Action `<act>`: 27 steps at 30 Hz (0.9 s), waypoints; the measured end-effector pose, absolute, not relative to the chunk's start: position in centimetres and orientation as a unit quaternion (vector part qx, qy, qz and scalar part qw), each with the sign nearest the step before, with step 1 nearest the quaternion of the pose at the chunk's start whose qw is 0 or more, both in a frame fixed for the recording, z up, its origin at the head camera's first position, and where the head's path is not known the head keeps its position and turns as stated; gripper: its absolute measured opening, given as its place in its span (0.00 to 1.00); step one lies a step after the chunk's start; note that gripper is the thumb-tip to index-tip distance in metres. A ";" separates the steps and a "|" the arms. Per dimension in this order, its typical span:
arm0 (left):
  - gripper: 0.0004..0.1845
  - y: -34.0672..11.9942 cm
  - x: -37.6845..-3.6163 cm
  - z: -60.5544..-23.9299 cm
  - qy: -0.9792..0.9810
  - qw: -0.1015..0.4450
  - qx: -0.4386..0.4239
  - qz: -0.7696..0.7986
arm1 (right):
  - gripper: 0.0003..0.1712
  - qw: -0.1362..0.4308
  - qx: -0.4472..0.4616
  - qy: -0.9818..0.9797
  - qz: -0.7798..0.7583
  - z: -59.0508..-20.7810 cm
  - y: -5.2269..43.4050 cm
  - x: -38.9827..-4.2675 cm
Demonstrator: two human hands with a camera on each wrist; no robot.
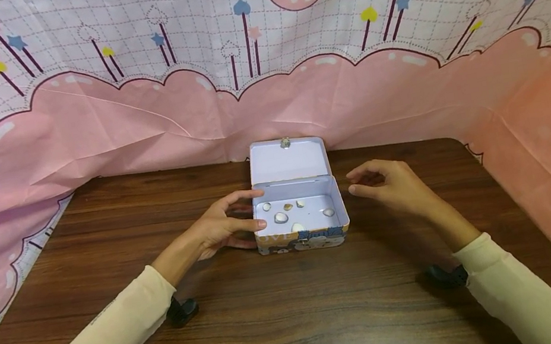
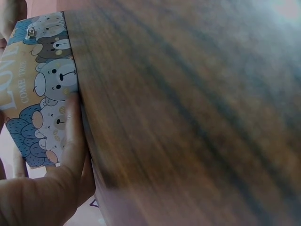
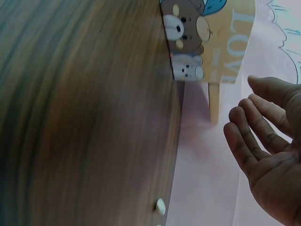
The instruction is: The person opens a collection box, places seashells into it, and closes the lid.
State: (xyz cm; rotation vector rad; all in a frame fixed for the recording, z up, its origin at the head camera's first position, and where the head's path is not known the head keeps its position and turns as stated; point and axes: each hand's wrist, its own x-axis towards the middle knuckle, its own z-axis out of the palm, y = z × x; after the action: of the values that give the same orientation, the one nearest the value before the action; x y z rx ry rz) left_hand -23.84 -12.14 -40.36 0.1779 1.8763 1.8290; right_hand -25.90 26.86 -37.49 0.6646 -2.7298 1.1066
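Wooden table [image 1: 298, 313]: left hand [image 1: 219, 229] touches "LOVE" tin [image 1: 301, 240], fingers straight; right hand [image 1: 391, 184] loosely spread beside it.

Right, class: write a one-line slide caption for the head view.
Left hand touches an open bear-print tin of small shells on a wooden table; right hand hovers beside it.

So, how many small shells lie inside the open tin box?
6 shells show in the tin box: three along the back of the floor, one mid-left, one at the right, one by the front wall, which may hide more.
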 end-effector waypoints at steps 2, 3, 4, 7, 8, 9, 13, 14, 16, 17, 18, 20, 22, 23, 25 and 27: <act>0.43 -12.1 -23.8 -40.4 0.691 0.255 0.062 0.674 | 0.14 0.060 0.211 -0.906 0.361 -37.5 27.5 -25.8; 0.43 -12.1 -23.8 -40.4 0.690 0.255 0.061 0.674 | 0.14 0.061 0.208 -0.909 0.357 -37.6 27.8 -25.8; 0.42 -12.0 -23.8 -40.4 0.690 0.255 0.060 0.674 | 0.14 0.061 0.204 -0.911 0.353 -37.6 28.1 -25.8; 0.42 -12.0 -23.9 -40.4 0.691 0.256 0.060 0.674 | 0.15 0.060 0.196 -0.916 0.344 -37.6 29.0 -25.7; 0.42 -12.0 -23.9 -40.4 0.691 0.256 0.061 0.673 | 0.15 0.059 0.192 -0.918 0.342 -37.6 29.3 -25.7; 0.42 -12.0 -23.9 -40.4 0.691 0.257 0.062 0.673 | 0.15 0.059 0.189 -0.920 0.339 -37.6 29.6 -25.7; 0.42 -12.0 -23.9 -40.3 0.691 0.258 0.063 0.672 | 0.17 0.061 0.174 -0.925 0.333 -37.7 30.8 -25.7; 0.42 -12.1 -23.9 -40.3 0.692 0.258 0.063 0.672 | 0.17 0.061 0.171 -0.927 0.329 -37.7 31.1 -25.8; 0.42 -12.1 -23.9 -40.2 0.692 0.258 0.061 0.671 | 0.18 0.060 0.164 -0.929 0.326 -37.7 31.8 -25.9; 0.42 -12.2 -23.9 -40.2 0.693 0.258 0.060 0.671 | 0.19 0.059 0.163 -0.930 0.323 -37.7 32.1 -25.9; 0.42 -12.2 -23.9 -40.3 0.693 0.258 0.060 0.671 | 0.20 0.058 0.160 -0.932 0.321 -37.8 32.5 -25.9; 0.43 -12.2 -23.9 -40.3 0.693 0.258 0.060 0.670 | 0.21 0.054 0.156 -0.934 0.316 -37.9 33.3 -26.0; 0.43 -12.2 -23.9 -40.3 0.693 0.259 0.060 0.671 | 0.22 0.054 0.154 -0.937 0.309 -38.1 34.1 -26.2; 0.42 -12.1 -23.9 -40.3 0.692 0.258 0.060 0.671 | 0.22 0.054 0.151 -0.939 0.305 -38.1 34.5 -26.3; 0.42 -12.1 -23.9 -40.2 0.692 0.258 0.063 0.671 | 0.23 0.053 0.150 -0.941 0.297 -38.3 35.2 -26.6; 0.42 -12.1 -23.9 -40.2 0.692 0.258 0.064 0.671 | 0.24 0.052 0.149 -0.944 0.290 -38.6 36.0 -26.9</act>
State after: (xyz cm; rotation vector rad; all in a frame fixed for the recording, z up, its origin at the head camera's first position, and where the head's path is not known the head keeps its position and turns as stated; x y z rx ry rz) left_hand -23.86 -12.08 -40.24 0.1733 1.8774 1.8200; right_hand -26.86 35.98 -38.58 0.4540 -2.8719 0.8812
